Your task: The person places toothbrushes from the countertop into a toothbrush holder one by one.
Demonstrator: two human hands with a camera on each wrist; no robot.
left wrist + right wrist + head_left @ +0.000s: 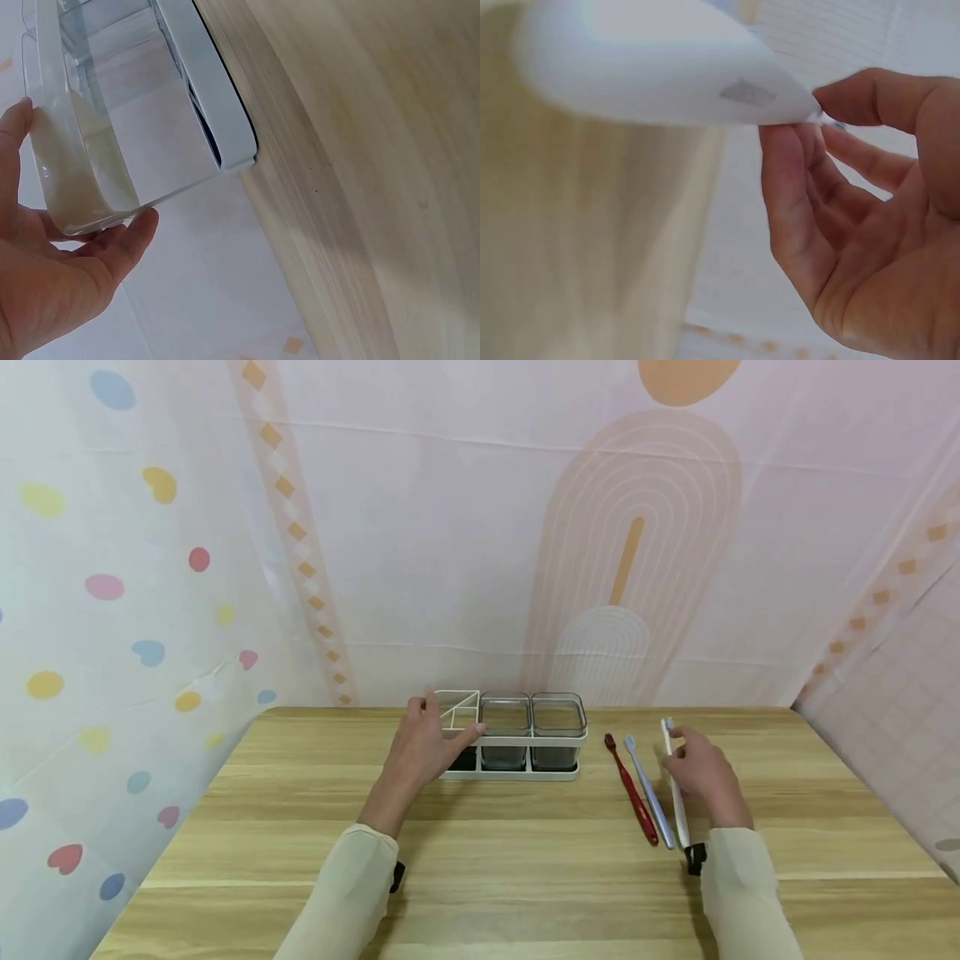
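Three toothbrushes lie on the table (525, 860), none yet in the holder (510, 745): the right hand (705, 777) pinches the white toothbrush (675, 785) where it lies, while the left hand (420, 752) clasps the holder's left end.

Light wood-grain table (525, 860), planks running left to right. Sitting on it toward the back is a white rack (510, 770) with two clear cups in it. Off to the right of that, three toothbrushes lie side by side: a red one (632, 792), a blue one (649, 793), and a white one (675, 789).
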